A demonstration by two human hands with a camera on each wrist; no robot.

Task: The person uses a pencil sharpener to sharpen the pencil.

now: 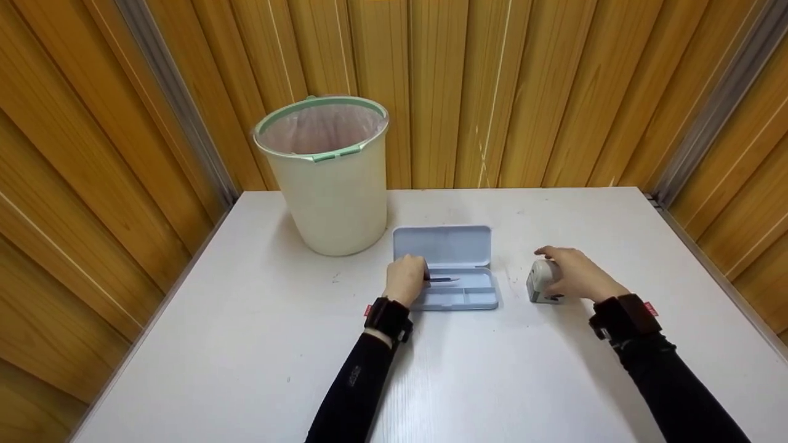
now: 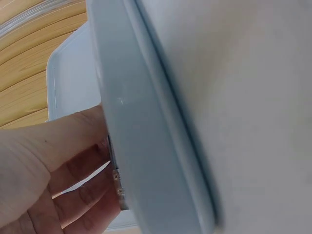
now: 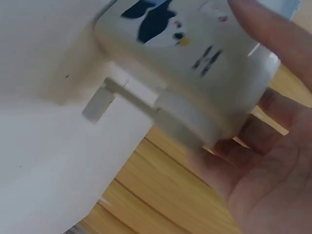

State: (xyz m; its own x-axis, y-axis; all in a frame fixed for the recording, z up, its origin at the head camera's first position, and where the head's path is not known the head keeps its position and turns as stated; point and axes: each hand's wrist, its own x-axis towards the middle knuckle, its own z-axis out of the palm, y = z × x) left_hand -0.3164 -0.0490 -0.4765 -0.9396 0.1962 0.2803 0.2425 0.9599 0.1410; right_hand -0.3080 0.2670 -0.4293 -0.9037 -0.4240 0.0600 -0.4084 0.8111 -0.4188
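A light-blue pencil case lies open on the table, its lid folded back. At its left end, my left hand pinches a thin dark pencil whose pointed tip sticks out to the right over the tray. In the left wrist view the case wall covers much of the pencil and fingertips. To the right of the case, my right hand grips a pale desktop pencil sharpener, thumb on one side and fingers on the other. The right wrist view shows its printed dark picture and crank handle.
A cream bin with a green rim and a plastic liner stands at the back left of the white table. Wood-patterned walls enclose the table at the back and both sides.
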